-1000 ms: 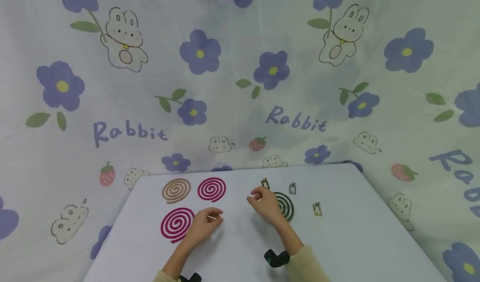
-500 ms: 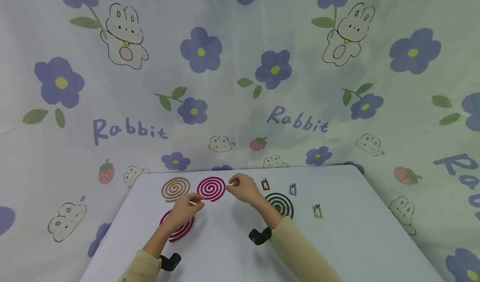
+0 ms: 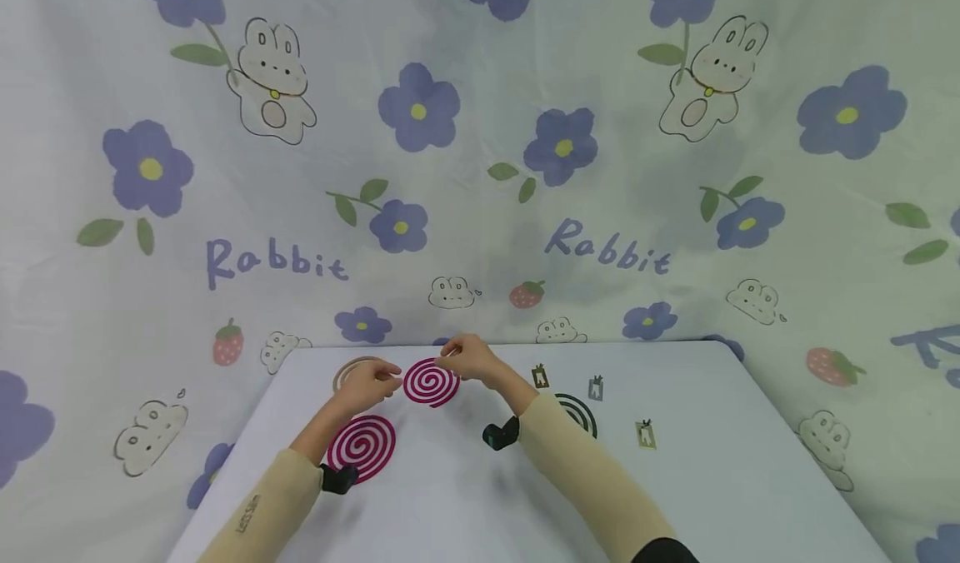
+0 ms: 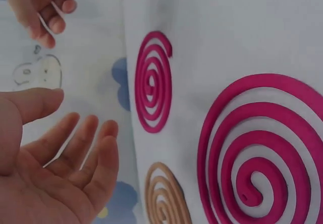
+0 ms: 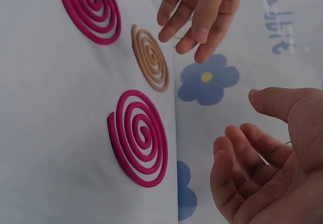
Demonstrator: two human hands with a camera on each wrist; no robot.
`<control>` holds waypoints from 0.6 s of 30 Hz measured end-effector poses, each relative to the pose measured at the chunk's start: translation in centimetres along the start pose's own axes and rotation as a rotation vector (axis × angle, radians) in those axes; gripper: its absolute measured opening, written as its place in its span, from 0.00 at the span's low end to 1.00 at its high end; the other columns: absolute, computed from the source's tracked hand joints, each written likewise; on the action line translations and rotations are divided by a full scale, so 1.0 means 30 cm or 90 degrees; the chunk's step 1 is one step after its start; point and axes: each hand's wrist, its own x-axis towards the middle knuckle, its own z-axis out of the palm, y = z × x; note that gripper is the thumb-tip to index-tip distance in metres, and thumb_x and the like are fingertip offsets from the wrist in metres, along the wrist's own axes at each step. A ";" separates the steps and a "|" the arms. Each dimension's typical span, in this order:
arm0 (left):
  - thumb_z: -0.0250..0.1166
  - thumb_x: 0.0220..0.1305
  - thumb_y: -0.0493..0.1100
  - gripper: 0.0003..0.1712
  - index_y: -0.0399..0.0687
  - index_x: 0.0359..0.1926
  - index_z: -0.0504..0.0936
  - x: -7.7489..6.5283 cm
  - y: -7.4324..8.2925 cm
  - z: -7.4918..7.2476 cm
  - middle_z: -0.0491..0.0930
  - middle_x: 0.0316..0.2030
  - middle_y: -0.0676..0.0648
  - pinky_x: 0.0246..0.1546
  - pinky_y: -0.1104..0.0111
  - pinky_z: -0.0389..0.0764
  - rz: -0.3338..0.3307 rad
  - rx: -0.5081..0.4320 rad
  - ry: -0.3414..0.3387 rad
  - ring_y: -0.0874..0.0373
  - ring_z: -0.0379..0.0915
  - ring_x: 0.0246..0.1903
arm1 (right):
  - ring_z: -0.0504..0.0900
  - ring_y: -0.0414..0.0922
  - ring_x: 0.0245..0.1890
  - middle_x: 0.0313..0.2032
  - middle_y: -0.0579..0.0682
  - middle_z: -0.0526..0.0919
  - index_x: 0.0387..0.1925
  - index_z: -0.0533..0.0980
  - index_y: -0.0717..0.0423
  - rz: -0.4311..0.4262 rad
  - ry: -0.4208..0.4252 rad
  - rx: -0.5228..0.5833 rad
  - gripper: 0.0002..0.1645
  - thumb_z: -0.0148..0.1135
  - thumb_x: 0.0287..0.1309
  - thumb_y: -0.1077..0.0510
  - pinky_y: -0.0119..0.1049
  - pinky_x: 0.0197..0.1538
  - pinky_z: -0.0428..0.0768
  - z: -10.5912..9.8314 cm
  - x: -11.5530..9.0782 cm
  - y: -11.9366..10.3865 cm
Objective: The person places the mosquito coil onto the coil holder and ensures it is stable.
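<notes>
Two relaxed hands above the far pink coil and the tan coil

Head view: The left hand (image 3: 367, 386) hangs over the tan coil (image 3: 342, 372), hiding much of it; its fingers are bent a little, with nothing between them. The right hand (image 3: 468, 358) is at the upper right of the far pink coil (image 3: 431, 382) and overlaps its rim; this view alone cannot tell whether they touch. All the coils lie flat, straight on the white tabletop (image 3: 450, 496). The near pink coil (image 3: 362, 446) is below the left hand, its lower edge partly covered by a black wrist device (image 3: 339, 479). To the right, a dark green coil (image 3: 577, 411) is half hidden by the right sleeve (image 3: 577, 463). Around it are a dark gold stand (image 3: 534, 376), a grey stand (image 3: 596, 397) and a pale gold stand (image 3: 641, 435), each framing a cut-out. A printed cloth (image 3: 480, 213) hangs behind.

Left wrist view: The left hand is palm up to the camera, thumb well apart from loosely curled fingers, holding nothing. The tan coil is at the bottom and the far pink coil above it; the near pink coil looms at the right. The right hand enters at the top.

Right wrist view: The right hand shows a wide gap between thumb and loosely bent fingers, nothing gripped, apart from the far pink coil. The left hand is above, near the tan coil.
</notes>
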 end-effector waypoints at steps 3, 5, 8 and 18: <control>0.63 0.66 0.39 0.19 0.31 0.54 0.77 0.026 -0.022 0.004 0.81 0.36 0.40 0.34 0.65 0.81 -0.046 -0.031 0.000 0.52 0.79 0.33 | 0.77 0.44 0.30 0.33 0.50 0.78 0.42 0.78 0.57 0.020 -0.004 -0.013 0.15 0.68 0.59 0.52 0.39 0.36 0.82 0.016 0.026 -0.014; 0.62 0.67 0.38 0.20 0.30 0.55 0.76 0.042 -0.036 0.009 0.80 0.38 0.37 0.35 0.63 0.81 -0.058 -0.048 -0.005 0.48 0.79 0.36 | 0.78 0.45 0.31 0.34 0.49 0.78 0.43 0.78 0.57 0.034 -0.003 -0.020 0.15 0.68 0.59 0.52 0.40 0.39 0.82 0.025 0.043 -0.012; 0.61 0.67 0.38 0.21 0.28 0.56 0.74 0.061 -0.050 0.011 0.79 0.40 0.36 0.35 0.62 0.81 -0.075 -0.076 -0.006 0.43 0.79 0.38 | 0.80 0.47 0.34 0.36 0.49 0.78 0.44 0.78 0.58 0.045 0.006 -0.030 0.16 0.68 0.59 0.52 0.40 0.40 0.82 0.038 0.074 0.000; 0.61 0.68 0.37 0.23 0.26 0.59 0.71 0.102 -0.111 0.022 0.78 0.42 0.37 0.39 0.61 0.83 -0.124 -0.156 0.023 0.40 0.80 0.41 | 0.79 0.48 0.37 0.40 0.52 0.78 0.49 0.77 0.61 0.076 0.049 0.011 0.23 0.72 0.54 0.54 0.40 0.41 0.82 0.044 0.152 0.081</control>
